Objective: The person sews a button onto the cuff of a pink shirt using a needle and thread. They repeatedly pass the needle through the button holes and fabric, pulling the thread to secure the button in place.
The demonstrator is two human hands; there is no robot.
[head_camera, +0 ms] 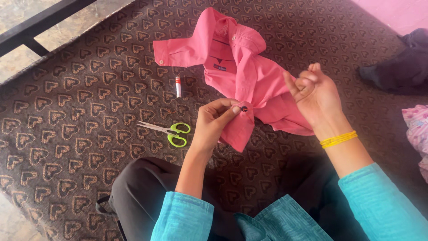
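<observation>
From the head camera, the small pink cotton shirt (240, 67) lay on the brown mat patterned with hearts (80, 134), collar toward twelve o'clock, its long axis running from twelve down to six, one sleeve stretched out toward nine. The left hand (214, 125) pinched the lower hem at a small dark button (244, 108), thumb and forefinger closed on the fabric. The right hand (314, 93), at three o'clock of the shirt, was raised with fingers curled and pinched together, probably on a thread or needle too fine to make out. Green-handled scissors (171, 130) lay at nine o'clock of the left hand, blades pointing to nine; a small white tube with a red cap (178, 86) stood off at eleven. The risk, as I judged it: a loose pinch would let the button slide off its spot, and a hard tug could pucker the hem.
</observation>
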